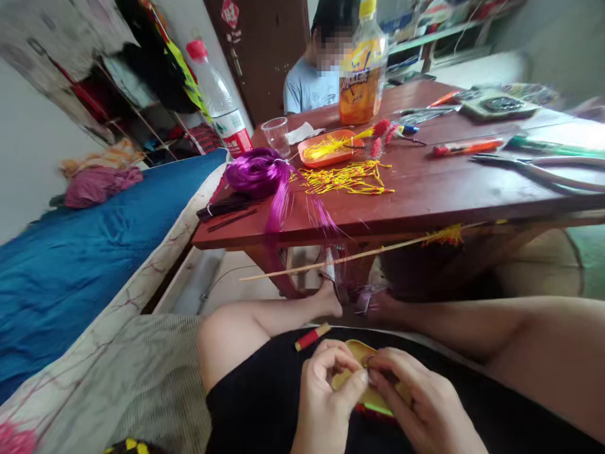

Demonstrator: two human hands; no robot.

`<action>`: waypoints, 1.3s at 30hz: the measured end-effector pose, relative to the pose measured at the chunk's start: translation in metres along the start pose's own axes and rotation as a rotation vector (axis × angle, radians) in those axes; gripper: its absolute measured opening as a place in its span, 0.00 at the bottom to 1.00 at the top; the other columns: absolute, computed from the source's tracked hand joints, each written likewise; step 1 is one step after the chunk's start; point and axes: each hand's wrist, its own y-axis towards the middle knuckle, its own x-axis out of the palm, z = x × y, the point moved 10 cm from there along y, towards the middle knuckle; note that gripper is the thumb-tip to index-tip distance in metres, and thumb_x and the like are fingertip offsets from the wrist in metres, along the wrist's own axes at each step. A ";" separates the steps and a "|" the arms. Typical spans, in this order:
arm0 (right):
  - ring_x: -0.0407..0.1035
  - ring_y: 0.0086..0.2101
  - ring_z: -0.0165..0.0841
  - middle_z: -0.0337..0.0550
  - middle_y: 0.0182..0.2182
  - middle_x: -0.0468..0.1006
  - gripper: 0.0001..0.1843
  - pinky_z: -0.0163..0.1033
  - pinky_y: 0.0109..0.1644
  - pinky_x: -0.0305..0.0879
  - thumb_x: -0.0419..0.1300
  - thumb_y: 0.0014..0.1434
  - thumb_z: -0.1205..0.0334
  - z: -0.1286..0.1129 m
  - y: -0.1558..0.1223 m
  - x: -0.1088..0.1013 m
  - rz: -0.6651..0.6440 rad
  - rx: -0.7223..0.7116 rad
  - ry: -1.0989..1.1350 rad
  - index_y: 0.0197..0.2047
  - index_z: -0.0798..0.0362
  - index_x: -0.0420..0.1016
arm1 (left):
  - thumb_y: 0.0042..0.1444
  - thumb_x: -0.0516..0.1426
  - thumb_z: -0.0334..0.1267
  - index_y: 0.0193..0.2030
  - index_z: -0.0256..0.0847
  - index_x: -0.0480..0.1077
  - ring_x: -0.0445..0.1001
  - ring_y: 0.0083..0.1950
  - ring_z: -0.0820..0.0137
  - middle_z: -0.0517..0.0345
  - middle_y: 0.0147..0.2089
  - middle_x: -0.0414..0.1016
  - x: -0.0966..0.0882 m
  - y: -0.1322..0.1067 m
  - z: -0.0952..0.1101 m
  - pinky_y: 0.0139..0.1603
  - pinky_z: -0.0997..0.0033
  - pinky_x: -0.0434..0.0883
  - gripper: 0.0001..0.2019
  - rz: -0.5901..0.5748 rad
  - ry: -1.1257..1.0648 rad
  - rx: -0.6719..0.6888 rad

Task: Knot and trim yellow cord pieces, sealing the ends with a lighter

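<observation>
Above my lap, my left hand (331, 394) and my right hand (418, 394) meet with thumbs and forefingers pinched together. What sits between the fingertips is too small and too covered to make out. Under both hands lies a yellow tray (360, 349), partly hidden by them, with a bit of red along its near edge. Just beyond my left hand, a spool of red thread (311, 338) rests on my black clothing.
On the brown table (425, 195) are a purple thread bundle (258, 173), yellow knotted cords (347, 178), an orange tray (326, 162), pliers (534, 165) and bottles (363, 75). A thin stick (331, 262) juts along the table's near edge. Across sits a person (312, 82). A bed (94, 239) stands left.
</observation>
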 end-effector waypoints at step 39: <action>0.74 0.25 0.30 0.40 0.23 0.78 0.13 0.35 0.43 0.69 0.46 0.62 0.72 -0.128 -0.076 -0.030 0.077 -0.638 -0.291 0.33 0.52 0.69 | 0.33 0.68 0.38 0.23 0.34 0.69 0.67 0.22 0.75 0.60 0.20 0.70 0.019 -0.090 -0.015 0.28 0.75 0.64 0.14 -0.298 -0.278 -0.313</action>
